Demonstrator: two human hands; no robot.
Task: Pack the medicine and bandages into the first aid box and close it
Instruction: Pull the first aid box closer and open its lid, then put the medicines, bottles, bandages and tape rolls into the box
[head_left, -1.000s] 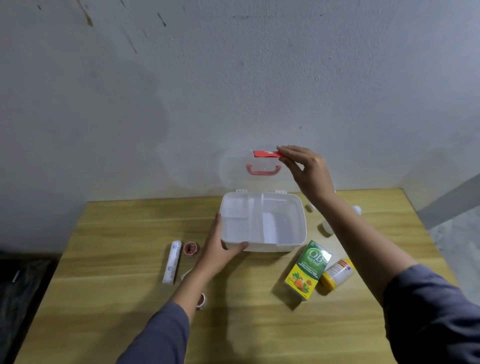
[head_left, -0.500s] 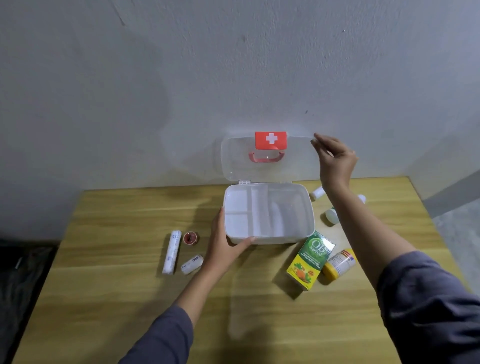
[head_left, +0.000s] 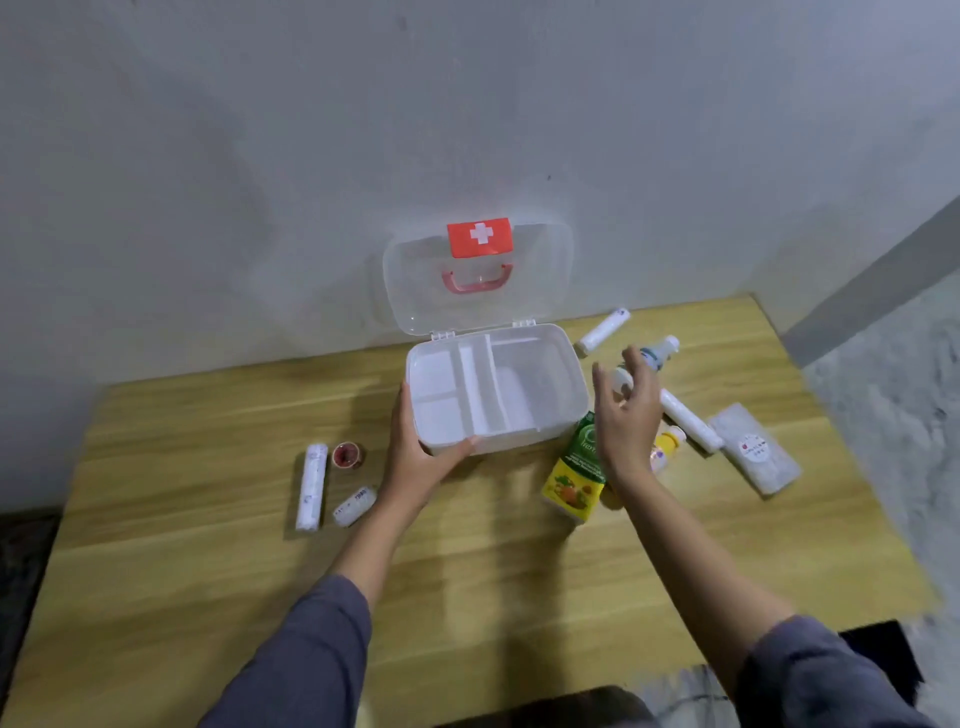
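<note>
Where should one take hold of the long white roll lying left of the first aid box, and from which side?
Take the long white roll at its middle, coming from above, grip across its narrow width. It lies flat on the table, its long sides free; the red tape roll crowds only its far end.

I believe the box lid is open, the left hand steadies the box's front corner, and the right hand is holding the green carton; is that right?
Not quite: in the head view the right hand is open and empty above the green carton, not holding it. The lid is open, and the left hand steadies the box.
</note>
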